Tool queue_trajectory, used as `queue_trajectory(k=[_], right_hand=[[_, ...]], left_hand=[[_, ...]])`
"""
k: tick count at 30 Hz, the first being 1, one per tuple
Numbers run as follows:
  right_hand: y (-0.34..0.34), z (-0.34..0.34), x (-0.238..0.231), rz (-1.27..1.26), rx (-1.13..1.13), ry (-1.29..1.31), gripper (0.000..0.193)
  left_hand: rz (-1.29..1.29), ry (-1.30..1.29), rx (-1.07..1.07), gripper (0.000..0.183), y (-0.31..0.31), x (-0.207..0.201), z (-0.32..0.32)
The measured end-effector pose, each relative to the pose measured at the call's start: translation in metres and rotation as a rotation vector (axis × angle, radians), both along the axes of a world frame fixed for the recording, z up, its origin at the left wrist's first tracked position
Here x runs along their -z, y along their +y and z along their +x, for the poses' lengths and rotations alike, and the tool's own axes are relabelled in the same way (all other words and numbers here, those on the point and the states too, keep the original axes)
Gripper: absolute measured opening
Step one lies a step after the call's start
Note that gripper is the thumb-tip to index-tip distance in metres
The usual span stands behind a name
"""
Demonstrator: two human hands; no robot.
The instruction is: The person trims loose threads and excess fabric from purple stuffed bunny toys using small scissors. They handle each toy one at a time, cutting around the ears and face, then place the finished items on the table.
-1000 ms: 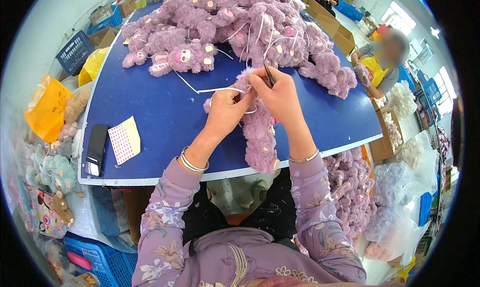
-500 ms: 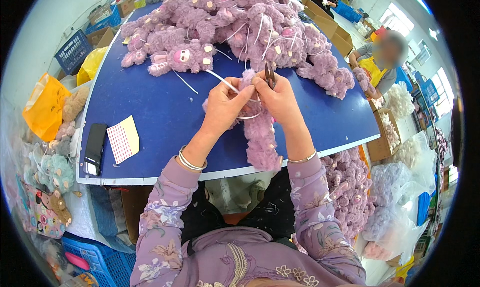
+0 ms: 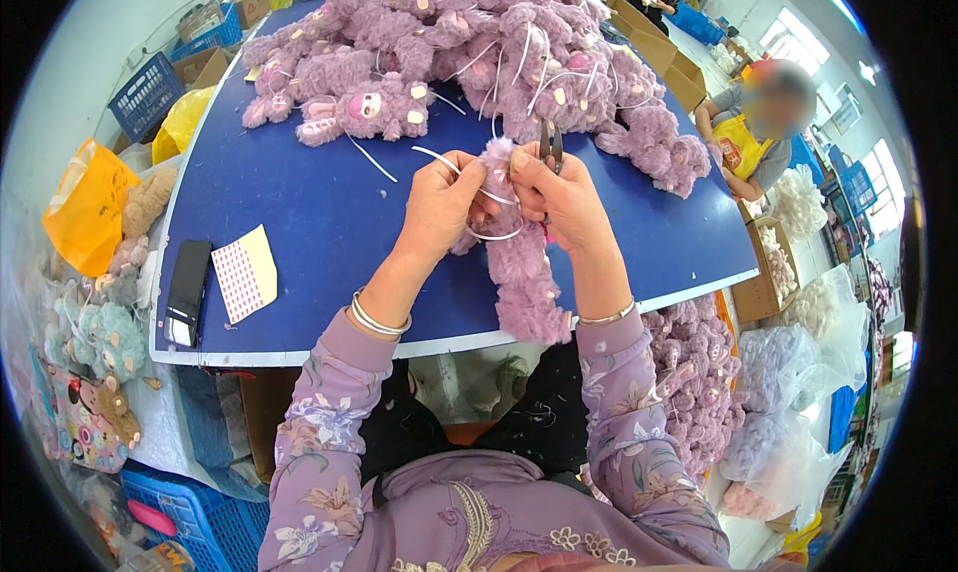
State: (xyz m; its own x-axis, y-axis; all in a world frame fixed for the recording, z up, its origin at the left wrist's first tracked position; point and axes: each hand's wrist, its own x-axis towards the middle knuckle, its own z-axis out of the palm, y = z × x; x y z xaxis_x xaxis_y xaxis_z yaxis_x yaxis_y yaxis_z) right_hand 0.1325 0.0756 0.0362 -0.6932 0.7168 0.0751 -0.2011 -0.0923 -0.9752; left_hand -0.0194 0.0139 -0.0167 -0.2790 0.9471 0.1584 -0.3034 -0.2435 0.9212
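Note:
A fluffy mauve plush toy point(image 3: 526, 273) hangs between my hands, its lower part over the near table edge. A thin white cable tie point(image 3: 496, 237) makes a loose loop round it. My left hand point(image 3: 444, 205) is closed in a pinch on the tie, whose free end sticks out above the thumb. My right hand point(image 3: 561, 193) is closed as well, fingertips pressed against the upper part of the toy. Dark metal snips point(image 3: 551, 145) are tucked in that same hand, tips pointing away from me. Its fingers hide what exactly they pinch.
Mauve plush toys point(image 3: 449, 43) with white ties are heaped on the blue table point(image 3: 329, 203). A black phone point(image 3: 188, 292) and a sticker sheet point(image 3: 244, 276) lie at left. More plush toys point(image 3: 689, 392) fill a container at lower right. A co-worker point(image 3: 748, 138) sits at far right.
My right hand has shifted slightly right and its fingers are repositioned on the toy. The snips have turned a little to the right. My left hand keeps its pinch.

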Motion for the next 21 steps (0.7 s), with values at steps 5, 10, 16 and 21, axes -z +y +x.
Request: queue_trajectory(k=[5,10,16,21], right_hand=[[0.004,0.008,0.003,-0.052,-0.042,0.17,0.015],[-0.01,-0.006,0.004,0.542,0.341,-0.184,0.015],[-0.015,-0.008,0.001,0.468,0.318,-0.261,0.015],[-0.011,-0.004,0.001,0.364,0.28,-0.218,0.014]], left_hand=[[-0.011,-0.052,0.009,0.017,0.003,0.003,-0.002],[-0.008,-0.022,-0.045,0.016,0.002,0.0,0.003],[0.035,0.054,-0.052,0.016,0.001,0.001,0.003],[0.034,0.02,-0.045,0.017,0.0,0.0,0.005]])
